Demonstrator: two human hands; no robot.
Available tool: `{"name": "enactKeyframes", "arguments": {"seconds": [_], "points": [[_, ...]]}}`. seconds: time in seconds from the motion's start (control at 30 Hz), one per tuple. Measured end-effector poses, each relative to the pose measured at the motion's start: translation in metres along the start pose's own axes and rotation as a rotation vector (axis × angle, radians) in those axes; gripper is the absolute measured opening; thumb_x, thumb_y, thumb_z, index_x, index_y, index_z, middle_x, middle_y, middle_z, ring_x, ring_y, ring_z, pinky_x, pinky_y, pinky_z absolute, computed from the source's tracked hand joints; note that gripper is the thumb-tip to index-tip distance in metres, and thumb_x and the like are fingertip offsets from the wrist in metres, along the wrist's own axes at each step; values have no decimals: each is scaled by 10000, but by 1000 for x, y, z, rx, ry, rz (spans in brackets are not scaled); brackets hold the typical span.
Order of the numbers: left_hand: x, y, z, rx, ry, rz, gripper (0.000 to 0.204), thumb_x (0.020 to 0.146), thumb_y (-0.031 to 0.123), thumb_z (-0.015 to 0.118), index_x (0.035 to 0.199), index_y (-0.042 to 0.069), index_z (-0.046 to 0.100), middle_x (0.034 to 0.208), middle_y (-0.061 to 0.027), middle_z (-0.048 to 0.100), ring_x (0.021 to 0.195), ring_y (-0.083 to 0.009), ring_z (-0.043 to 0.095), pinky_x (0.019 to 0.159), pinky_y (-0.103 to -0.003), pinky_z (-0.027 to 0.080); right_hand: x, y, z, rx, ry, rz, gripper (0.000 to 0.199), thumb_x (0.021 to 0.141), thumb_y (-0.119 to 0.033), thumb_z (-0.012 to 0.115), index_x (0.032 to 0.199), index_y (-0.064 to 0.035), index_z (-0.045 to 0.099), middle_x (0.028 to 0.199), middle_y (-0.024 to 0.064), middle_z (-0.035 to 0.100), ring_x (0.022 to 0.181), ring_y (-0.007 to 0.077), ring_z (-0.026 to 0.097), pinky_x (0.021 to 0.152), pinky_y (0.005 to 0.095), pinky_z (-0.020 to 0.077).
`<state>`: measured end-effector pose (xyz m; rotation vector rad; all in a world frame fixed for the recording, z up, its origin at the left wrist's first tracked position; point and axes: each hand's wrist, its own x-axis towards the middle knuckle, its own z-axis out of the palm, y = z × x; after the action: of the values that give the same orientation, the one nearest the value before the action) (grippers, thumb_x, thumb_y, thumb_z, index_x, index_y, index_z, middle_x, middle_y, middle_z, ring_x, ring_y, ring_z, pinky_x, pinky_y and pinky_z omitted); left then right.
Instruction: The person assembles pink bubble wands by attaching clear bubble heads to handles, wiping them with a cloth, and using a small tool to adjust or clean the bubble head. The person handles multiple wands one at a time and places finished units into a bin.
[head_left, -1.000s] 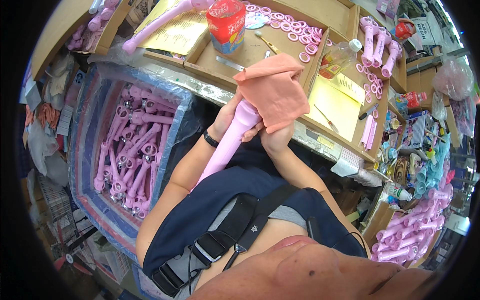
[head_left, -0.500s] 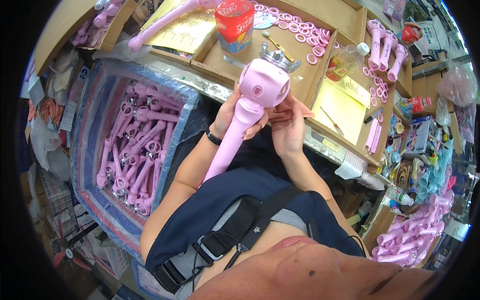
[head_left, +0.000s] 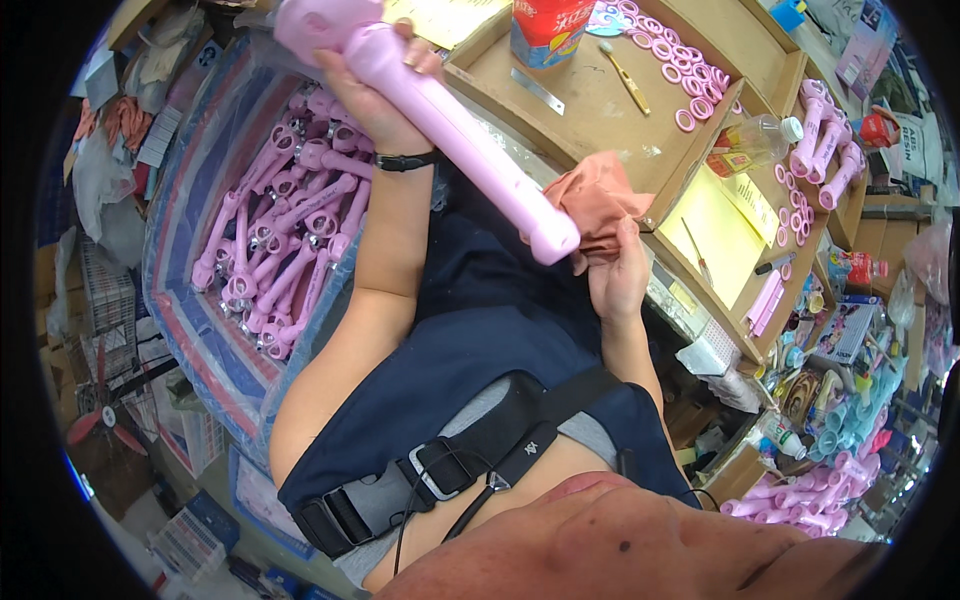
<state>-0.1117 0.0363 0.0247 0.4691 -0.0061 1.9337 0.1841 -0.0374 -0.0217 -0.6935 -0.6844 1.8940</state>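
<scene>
A long pink plastic wand (head_left: 470, 150) slants across in front of me, its round head at the upper left, partly cut off by the picture's edge. My left hand (head_left: 375, 105) wraps around it just below that head. Down at the handle's end, my right hand (head_left: 618, 280) grips a crumpled orange cloth (head_left: 600, 195), which touches the side of the wand's tip. Some of the right fingers are hidden behind the cloth and the handle.
A blue striped bag (head_left: 180, 230) with several pink wands stands at my left. The cardboard tray (head_left: 590, 120) holds a toothbrush (head_left: 627, 80), a metal strip (head_left: 537, 90), a red pouch (head_left: 548, 35) and pink rings (head_left: 690, 80). To its right are a plastic bottle (head_left: 755, 142) and yellow paper (head_left: 715, 250).
The wand has swung over, its head moving up and left with my left hand, its handle end now by my right hand. The orange cloth, barely visible before, now shows bunched at that end.
</scene>
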Motion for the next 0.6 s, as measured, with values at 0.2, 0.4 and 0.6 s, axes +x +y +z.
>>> {"name": "enactKeyframes", "arguments": {"seconds": [0.2,0.4,0.6], "points": [[-4,14,8,248,158,236,658,824,648,545,1094,54,466,928,-143,586,657,-182,535,601,-283,482,-5,2,17,-149,-109,-29,460,962,-274,454,1319,11,403,1187,118,570,1036,222,591,814,338,490],[-10,-4,15,598,350,284,631,866,645,472,1118,66,478,890,-142,609,698,-199,566,635,-299,501,-6,5,41,-419,-279,-216,635,861,-22,597,1401,2,265,1185,127,541,1087,212,559,914,328,466],[-15,-19,22,315,199,180,684,864,684,410,1136,61,492,915,-128,602,707,-198,555,636,-306,490,-6,15,27,142,-128,357,497,1013,-332,335,1387,-6,312,1273,164,511,1162,273,528,998,404,429]]}}
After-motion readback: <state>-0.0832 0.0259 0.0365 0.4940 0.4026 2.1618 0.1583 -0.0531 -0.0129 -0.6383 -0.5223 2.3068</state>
